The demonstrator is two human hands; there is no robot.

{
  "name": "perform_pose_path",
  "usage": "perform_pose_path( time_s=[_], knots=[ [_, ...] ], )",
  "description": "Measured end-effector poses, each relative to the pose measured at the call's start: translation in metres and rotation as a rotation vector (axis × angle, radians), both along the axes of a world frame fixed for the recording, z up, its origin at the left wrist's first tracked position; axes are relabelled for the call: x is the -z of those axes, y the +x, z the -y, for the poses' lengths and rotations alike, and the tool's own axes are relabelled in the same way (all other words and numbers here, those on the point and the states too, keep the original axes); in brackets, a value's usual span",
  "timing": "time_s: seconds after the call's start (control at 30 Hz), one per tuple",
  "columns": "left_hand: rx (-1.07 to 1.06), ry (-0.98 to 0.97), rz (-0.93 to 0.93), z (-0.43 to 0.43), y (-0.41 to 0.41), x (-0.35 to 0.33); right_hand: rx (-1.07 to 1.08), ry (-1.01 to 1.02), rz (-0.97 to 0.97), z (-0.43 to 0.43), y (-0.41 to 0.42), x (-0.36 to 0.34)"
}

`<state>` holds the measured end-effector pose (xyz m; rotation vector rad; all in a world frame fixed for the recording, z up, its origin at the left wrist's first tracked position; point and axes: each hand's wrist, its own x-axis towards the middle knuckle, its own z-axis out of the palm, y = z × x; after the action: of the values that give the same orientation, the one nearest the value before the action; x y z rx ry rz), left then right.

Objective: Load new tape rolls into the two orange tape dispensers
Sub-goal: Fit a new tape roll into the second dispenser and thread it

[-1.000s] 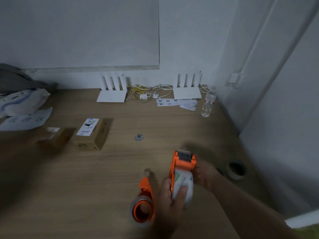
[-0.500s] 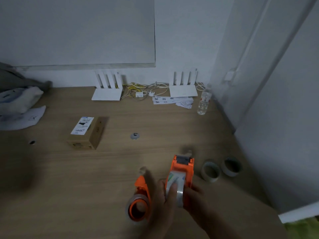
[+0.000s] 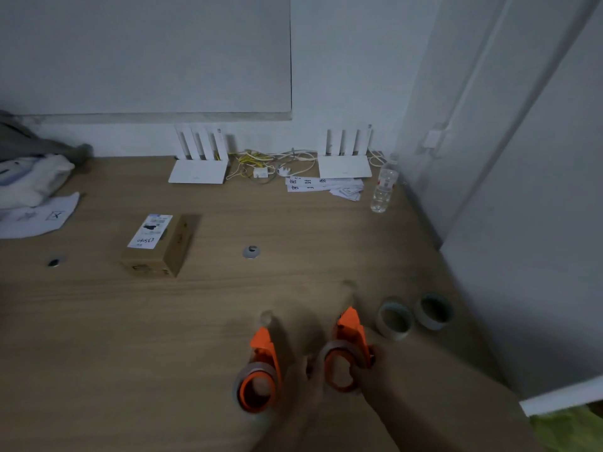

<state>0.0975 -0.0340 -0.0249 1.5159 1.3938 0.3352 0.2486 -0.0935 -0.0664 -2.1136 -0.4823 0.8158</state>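
The counter (image 3: 98,337) spreads wide in front of me, bare wood across most of its left and middle, with a wall closing it off at the back and another running down the right side. Far back sit two white routers (image 3: 199,169) with a tangle of cables; a cardboard box (image 3: 163,246) lies nearer, left of centre, well apart from my work.

Both orange tape dispensers stand close to me, side by side. The left dispenser (image 3: 259,370) rests free on the counter with a roll on its hub. The right dispenser (image 3: 347,350) also carries a roll, and my right hand (image 3: 375,373) is closed around its lower right side, fingers (image 3: 357,370) curled against the hub. My left hand (image 3: 305,386) lies low between the two dispensers; it is dim and blurred, so I cannot tell whether it grips anything.

Two more rolls (image 3: 393,321) stand on edge just right of the dispenser I hold, near the right wall.

I judge both dispensers loaded, and the step in hand is settling the right one down. Next would be letting go cleanly, perhaps checking the tape end is threaded.

Room is tight on the right, with the rolls and wall close; the left is open.
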Motion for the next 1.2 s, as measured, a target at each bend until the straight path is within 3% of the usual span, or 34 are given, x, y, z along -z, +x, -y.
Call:
perform_pose_path(
  time_s=[0.1,0.27,0.47,0.8,1.03,1.2],
  knots=[
    [0.056,-0.015,0.040,0.004,-0.002,0.017,-0.116,-0.139,0.057,0.001,-0.004,-0.009],
    [-0.016,-0.074,0.043,0.000,-0.005,0.106,-0.183,-0.240,0.093,-0.002,-0.003,0.007],
    [0.108,-0.131,-0.028,0.003,-0.013,0.057,-0.211,-0.306,0.088,0.000,-0.008,0.018],
    [0.156,-0.126,-0.084,0.002,-0.017,0.059,-0.248,-0.337,0.118,0.005,0.003,0.057],
    [0.194,-0.089,-0.165,0.004,-0.013,0.053,-0.284,-0.373,0.137,0.002,-0.016,0.023],
    [0.155,0.001,-0.119,0.004,-0.018,0.045,-0.206,-0.342,0.169,0.005,-0.028,0.010]
  ],
)
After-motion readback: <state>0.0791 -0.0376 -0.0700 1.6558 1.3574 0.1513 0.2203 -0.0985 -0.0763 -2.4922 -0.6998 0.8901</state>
